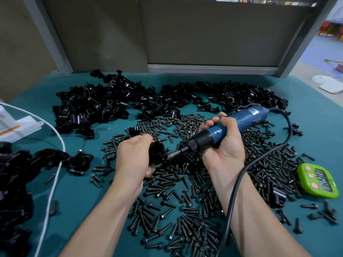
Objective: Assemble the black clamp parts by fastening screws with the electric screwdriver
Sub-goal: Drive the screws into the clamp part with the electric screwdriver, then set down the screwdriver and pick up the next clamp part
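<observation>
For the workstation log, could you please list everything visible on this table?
table cover: one, teal, beneath everything.
loose clamp parts: many, black, heaped along the far side.
screws: many, dark, scattered across the middle.
timer: one, green, right side.
cable: one, white, left side.
box: one, white, far left.
power cord: one, black, trailing toward the near edge.
electric screwdriver: one, blue, in the right hand.
held clamp: one, black, in the left hand.
left hand: one, grips the held clamp.
right hand: one, grips the electric screwdriver.
</observation>
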Action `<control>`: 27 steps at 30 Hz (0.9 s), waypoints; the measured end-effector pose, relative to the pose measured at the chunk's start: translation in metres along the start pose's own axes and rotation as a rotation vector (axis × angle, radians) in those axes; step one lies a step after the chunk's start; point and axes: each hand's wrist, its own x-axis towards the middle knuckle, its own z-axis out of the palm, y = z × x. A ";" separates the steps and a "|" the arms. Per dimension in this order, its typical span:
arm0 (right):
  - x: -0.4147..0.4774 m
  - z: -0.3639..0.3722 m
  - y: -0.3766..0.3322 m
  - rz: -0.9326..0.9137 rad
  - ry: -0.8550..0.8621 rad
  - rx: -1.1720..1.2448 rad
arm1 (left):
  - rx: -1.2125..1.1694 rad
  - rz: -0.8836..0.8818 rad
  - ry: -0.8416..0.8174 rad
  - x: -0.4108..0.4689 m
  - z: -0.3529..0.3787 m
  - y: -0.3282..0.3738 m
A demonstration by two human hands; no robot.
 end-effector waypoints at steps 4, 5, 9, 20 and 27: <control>0.000 -0.002 -0.001 0.013 0.020 0.005 | 0.068 0.096 0.003 0.001 0.002 0.000; 0.000 -0.003 -0.002 0.017 0.019 0.007 | 0.062 0.097 0.002 0.001 0.002 0.000; -0.001 -0.005 -0.011 0.070 -0.127 -0.016 | -0.086 -0.012 -0.064 -0.002 0.000 0.006; -0.009 0.004 -0.039 0.228 -0.094 -0.434 | -0.310 0.131 -0.051 0.004 -0.012 0.005; -0.023 0.015 -0.035 -0.215 0.051 -1.587 | -0.086 0.363 0.144 0.011 -0.009 -0.003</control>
